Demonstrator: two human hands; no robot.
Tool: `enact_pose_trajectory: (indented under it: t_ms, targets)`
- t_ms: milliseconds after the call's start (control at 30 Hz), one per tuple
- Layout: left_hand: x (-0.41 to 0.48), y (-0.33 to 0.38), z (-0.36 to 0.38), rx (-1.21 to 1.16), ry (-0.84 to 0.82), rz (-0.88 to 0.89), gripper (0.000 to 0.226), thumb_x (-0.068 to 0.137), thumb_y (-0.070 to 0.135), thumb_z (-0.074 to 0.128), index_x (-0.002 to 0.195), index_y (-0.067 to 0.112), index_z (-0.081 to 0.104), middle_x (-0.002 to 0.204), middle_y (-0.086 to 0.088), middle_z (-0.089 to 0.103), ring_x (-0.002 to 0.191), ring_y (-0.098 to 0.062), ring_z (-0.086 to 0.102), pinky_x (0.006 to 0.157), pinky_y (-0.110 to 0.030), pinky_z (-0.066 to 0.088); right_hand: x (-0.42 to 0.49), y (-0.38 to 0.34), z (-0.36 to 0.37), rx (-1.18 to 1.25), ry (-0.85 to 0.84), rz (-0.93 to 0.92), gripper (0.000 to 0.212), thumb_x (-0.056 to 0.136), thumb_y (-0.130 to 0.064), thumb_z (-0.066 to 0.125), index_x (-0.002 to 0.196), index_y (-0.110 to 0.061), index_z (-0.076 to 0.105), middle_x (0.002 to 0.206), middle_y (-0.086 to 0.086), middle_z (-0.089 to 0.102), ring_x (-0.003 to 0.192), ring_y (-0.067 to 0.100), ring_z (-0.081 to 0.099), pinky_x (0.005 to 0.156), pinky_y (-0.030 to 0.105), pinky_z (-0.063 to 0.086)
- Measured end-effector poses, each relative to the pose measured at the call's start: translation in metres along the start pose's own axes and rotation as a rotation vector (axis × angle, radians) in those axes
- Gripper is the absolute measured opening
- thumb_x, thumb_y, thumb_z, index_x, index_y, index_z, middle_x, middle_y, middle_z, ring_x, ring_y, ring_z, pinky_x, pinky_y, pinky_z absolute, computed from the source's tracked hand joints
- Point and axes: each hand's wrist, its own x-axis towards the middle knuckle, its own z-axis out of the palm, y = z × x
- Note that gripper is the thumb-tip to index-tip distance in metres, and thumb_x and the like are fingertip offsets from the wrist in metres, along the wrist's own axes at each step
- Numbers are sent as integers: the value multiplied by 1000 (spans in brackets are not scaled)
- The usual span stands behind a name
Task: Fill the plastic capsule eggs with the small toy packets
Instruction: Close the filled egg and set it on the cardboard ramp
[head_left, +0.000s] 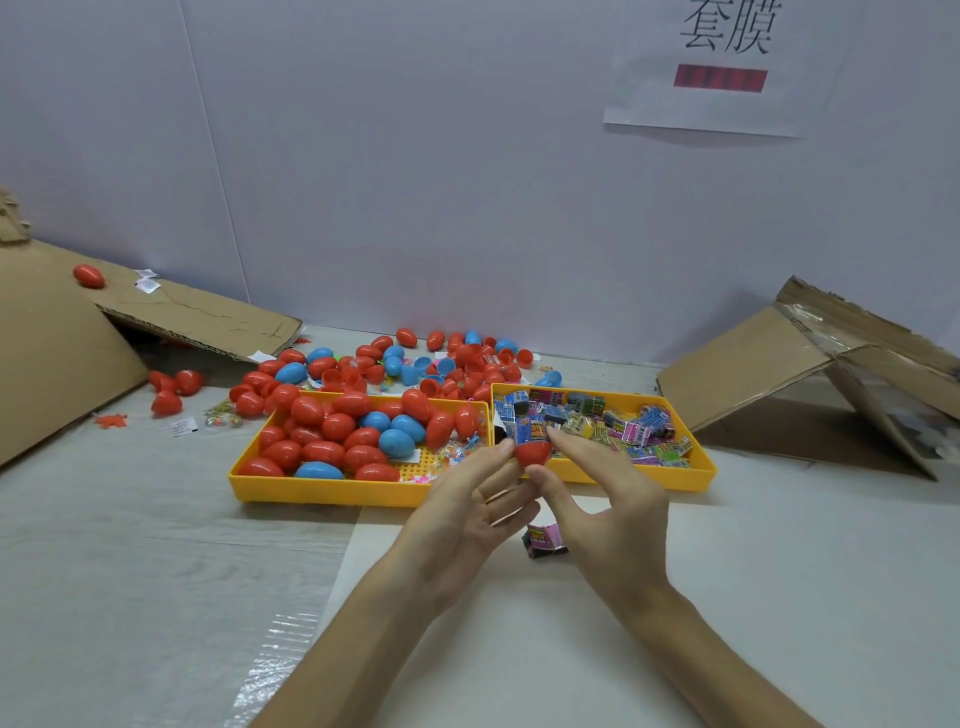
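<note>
Red capsule half (532, 452), toy packet (529, 430) protruding from its mouth: pinched between thumb and forefinger of right hand (613, 519); near-straight fingertips of left hand (465, 514) touch its side. Held above the junction of egg tray (322, 489) and packet tray (649, 476). Loose packet (544, 541) on counter (779, 571).

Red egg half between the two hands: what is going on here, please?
A person is filling a red egg half: the right hand pinches it, the left hand touches its side, and a toy packet sticks out of its top. More packets lie in the right yellow tray; closed eggs sit in the left yellow tray.
</note>
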Motion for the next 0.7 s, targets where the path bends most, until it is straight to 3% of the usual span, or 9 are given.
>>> enact_pose_trajectory:
  t_ms: [100, 267, 433, 567, 700]
  targets:
    - [1, -2, 0, 69, 32, 2, 26, 85, 43, 70, 101, 26, 81, 115, -5, 75, 104, -19, 73, 92, -33, 54, -2, 2, 2, -34, -16, -45, 38, 85, -29, 74, 118, -10, 73, 115, -8, 70, 107, 9, 67, 96, 20, 50]
    - [4, -3, -3, 141, 37, 23, 45, 84, 41, 71, 121, 16, 68, 111, -6, 75, 105, -20, 72, 90, -31, 57, -3, 8, 2, -57, -8, -100, 33, 85, -25, 74, 114, -9, 75, 116, -10, 68, 105, 9, 68, 93, 24, 51]
    - [5, -5, -4, 158, 11, 30, 50, 88, 40, 67, 129, 11, 64, 109, -8, 74, 107, -18, 72, 89, -29, 55, -4, 12, 2, -54, 19, -138, 27, 84, -19, 75, 108, -7, 77, 112, -10, 70, 101, 12, 69, 89, 31, 53]
    - [6, -5, -5, 160, 14, 26, 42, 89, 41, 66, 122, 15, 70, 118, -8, 73, 109, -18, 71, 89, -29, 56, -1, 7, 1, -21, -11, -73, 36, 82, -18, 78, 117, -12, 74, 114, -12, 70, 106, 7, 67, 92, 28, 53]
    - [6, -5, -4, 191, -22, 22, 28, 94, 46, 60, 106, 30, 79, 117, 0, 74, 108, -14, 71, 95, -32, 53, 0, 3, -1, 31, -32, 8, 43, 81, -21, 80, 122, -13, 72, 115, -15, 69, 110, 3, 65, 94, 23, 52]
